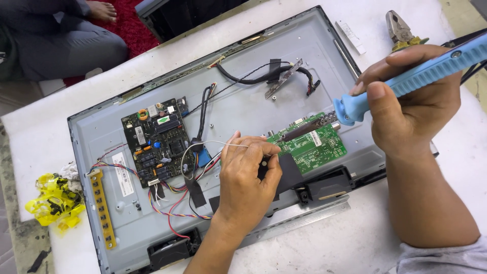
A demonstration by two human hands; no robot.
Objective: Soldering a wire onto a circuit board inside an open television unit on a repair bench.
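Observation:
A grey metal back panel of a flat screen [243, 109] lies open on the table. My right hand [413, 104] grips a blue soldering iron [406, 81], its tip resting on the left end of a green circuit board [312, 144]. My left hand [248, 175] pinches a thin strand of solder wire [203, 147] and feeds its end toward the iron tip. A dark power board [157, 142] sits at the panel's left, with coloured wires [172, 203] running from it.
Pliers with yellow grips [401, 30] lie at the table's far right. Crumpled yellow tape [53, 200] sits off the panel's left edge. A yellow button strip [104, 208] is at the panel's lower left. Another person [61, 35] sits beyond the table at top left.

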